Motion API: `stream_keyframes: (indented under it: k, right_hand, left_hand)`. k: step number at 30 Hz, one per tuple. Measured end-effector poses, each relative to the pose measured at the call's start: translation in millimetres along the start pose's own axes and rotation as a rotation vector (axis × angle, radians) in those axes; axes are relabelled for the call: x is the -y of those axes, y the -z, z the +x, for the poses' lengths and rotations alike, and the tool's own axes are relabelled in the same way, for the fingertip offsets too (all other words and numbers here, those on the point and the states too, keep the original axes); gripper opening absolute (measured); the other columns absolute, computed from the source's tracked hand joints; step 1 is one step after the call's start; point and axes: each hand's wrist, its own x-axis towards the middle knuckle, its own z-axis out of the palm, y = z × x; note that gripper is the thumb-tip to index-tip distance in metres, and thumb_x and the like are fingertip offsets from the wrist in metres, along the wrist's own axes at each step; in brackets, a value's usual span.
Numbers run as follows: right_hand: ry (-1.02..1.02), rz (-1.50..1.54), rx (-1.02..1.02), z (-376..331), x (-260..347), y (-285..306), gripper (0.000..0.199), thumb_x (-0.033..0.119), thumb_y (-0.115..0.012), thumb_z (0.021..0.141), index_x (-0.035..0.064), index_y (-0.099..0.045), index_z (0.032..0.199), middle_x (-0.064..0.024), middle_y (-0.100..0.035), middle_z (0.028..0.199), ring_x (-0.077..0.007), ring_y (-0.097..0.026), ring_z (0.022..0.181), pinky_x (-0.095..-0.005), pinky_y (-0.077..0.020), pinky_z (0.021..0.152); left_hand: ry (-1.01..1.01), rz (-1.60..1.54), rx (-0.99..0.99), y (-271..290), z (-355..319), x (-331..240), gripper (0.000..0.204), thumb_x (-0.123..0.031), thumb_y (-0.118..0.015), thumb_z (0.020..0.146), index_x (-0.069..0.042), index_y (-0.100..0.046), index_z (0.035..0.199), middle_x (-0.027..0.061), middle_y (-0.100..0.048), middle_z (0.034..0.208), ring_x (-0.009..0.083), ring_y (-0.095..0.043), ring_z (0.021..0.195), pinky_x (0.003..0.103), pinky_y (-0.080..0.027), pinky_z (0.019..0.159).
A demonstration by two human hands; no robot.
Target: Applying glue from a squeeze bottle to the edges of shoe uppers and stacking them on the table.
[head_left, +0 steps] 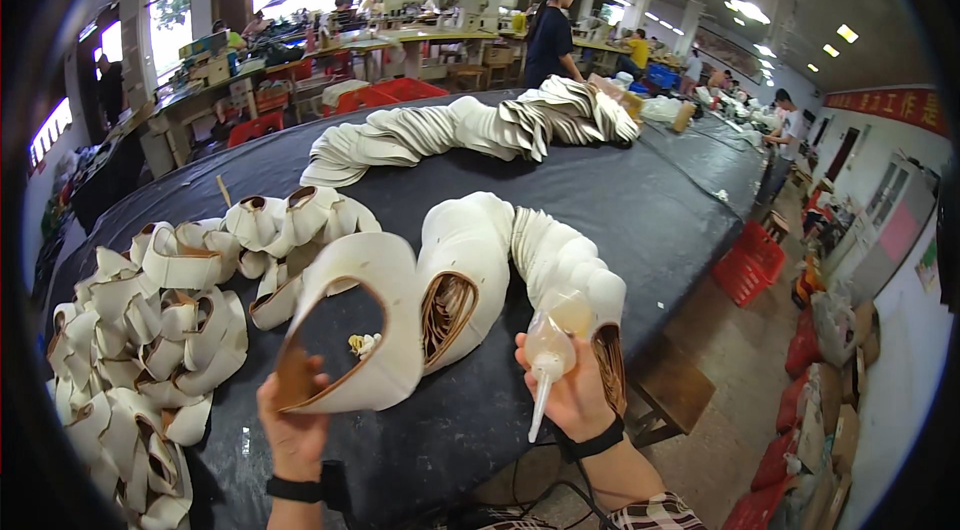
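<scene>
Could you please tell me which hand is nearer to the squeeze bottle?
Right. The right hand holds the squeeze bottle; the left hand is apart from it, gripping a cream shoe upper.

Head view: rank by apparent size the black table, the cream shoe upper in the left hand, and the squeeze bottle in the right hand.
1. black table
2. cream shoe upper, held by the left hand
3. squeeze bottle, in the right hand

Both held items sit nearest the camera, which inflates them.

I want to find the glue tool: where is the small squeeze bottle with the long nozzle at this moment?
In the head view, the squeeze bottle is low and right of centre, held in the right hand, nozzle down, beside the curved row of cream shoe uppers.
</scene>
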Motion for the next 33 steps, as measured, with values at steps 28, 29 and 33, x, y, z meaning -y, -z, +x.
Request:
stream_keyframes:
  k: [28, 29, 33]
  right_hand:
    - [-0.013, -0.564, 0.108, -1, -107, -31, 0.043, 0.026, -0.042, 0.085, 0.0010, -0.034, 0.119, -0.0189, -0.049, 0.108, -0.0268, -0.054, 0.092, -0.0318, -0.0470, 0.072]
    - [-0.045, -0.562, 0.108, 7, -107, -30, 0.043, 0.026, -0.042, 0.085, 0.0010, -0.034, 0.119, -0.0189, -0.049, 0.108, -0.0268, -0.054, 0.092, -0.0318, -0.0470, 0.072]
    - [0.096, -0.623, 0.185, 38, -106, -42, 0.045, 0.026, -0.044, 0.084, 0.0003, -0.033, 0.119, -0.0166, -0.048, 0.110, -0.0263, -0.050, 0.099, -0.0352, -0.0420, 0.083]
  left_hand:
    - [0.049, 0.441, 0.165, 34, -56, -79, 0.056, -0.015, -0.067, 0.067, -0.002, -0.039, 0.114, 0.0060, -0.051, 0.106, 0.0152, -0.050, 0.096, 0.029, -0.037, 0.086]
    - [0.047, 0.442, 0.134, 34, -57, -79, 0.056, -0.015, -0.067, 0.067, -0.002, -0.039, 0.114, 0.0060, -0.051, 0.106, 0.0152, -0.050, 0.096, 0.029, -0.037, 0.086]
    - [0.061, 0.527, 0.114, 33, -66, -75, 0.058, -0.012, -0.068, 0.064, -0.002, -0.039, 0.113, 0.0058, -0.051, 0.103, 0.0140, -0.051, 0.093, 0.027, -0.039, 0.084]
